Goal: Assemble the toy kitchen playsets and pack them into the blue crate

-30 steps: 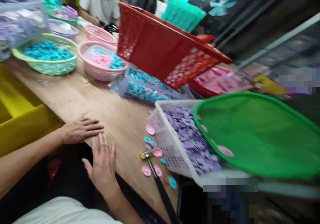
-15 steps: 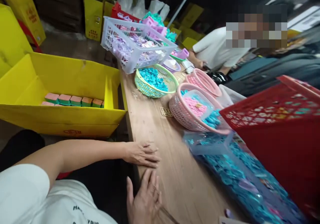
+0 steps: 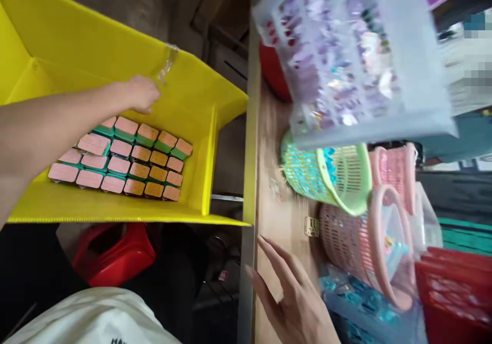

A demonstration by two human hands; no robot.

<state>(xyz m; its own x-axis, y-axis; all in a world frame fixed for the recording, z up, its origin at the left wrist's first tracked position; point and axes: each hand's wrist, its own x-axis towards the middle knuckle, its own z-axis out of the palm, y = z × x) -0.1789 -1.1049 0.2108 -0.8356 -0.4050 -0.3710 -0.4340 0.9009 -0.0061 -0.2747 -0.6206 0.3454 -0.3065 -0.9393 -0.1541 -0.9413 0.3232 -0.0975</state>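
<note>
My left hand (image 3: 143, 94) reaches over the inside of a yellow box (image 3: 209, 164), near its far wall. Its fingers curl down and look closed; what they hold, if anything, is hidden. Below it, rows of small blocks (image 3: 119, 165) with pink, orange and green colouring cover part of the box's floor. At the edge of the wooden table (image 3: 274, 216), my right hand (image 3: 290, 292) lies with its fingers apart and nothing in it. A green basket (image 3: 326, 175) and a pink basket (image 3: 365, 236) with blue pieces stand beyond it.
A translucent crate (image 3: 369, 123) of purple pieces stands at the table's far end. Blue pieces fill a clear container (image 3: 369, 303) beside a red crate (image 3: 453, 287). Under the box is a red stool (image 3: 115, 262). Another person's light sleeve (image 3: 469, 57) shows at the right edge.
My view has swung left and down towards the yellow box. My left hand has left the tabletop and is now over the box's inside. My right hand remains at the table edge.
</note>
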